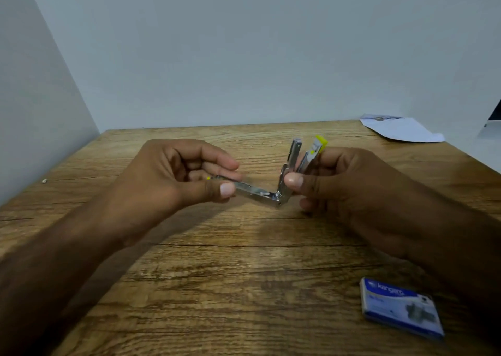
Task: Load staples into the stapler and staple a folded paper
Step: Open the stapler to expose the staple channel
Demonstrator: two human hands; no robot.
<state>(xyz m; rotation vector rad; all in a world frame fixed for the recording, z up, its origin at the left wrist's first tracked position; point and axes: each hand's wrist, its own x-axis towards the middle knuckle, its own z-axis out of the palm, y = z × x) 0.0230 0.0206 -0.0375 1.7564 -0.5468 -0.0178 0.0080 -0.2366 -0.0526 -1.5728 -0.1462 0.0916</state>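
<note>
Head view: one stapler (267,194), one box of staples (401,307), one sheet of paper (401,129) and two hands over a wooden desk (217,274). The stapler is metal with yellow ends and is held in the air above the middle of the desk, swung open into an L. Its low arm points to the left hand (168,176), whose thumb and curled fingers (217,160) pinch that arm's end. Its raised parts stand beside the right hand (347,184), which grips them between the thumb in front and the fingers curled behind; the yellow tip sticks up above this hand. The blue box lies flat on the near right of the desk, well apart from the stapler and just beside the right forearm. The white paper lies at the far right corner. One small pale speck (44,181) sits near the left edge.
</note>
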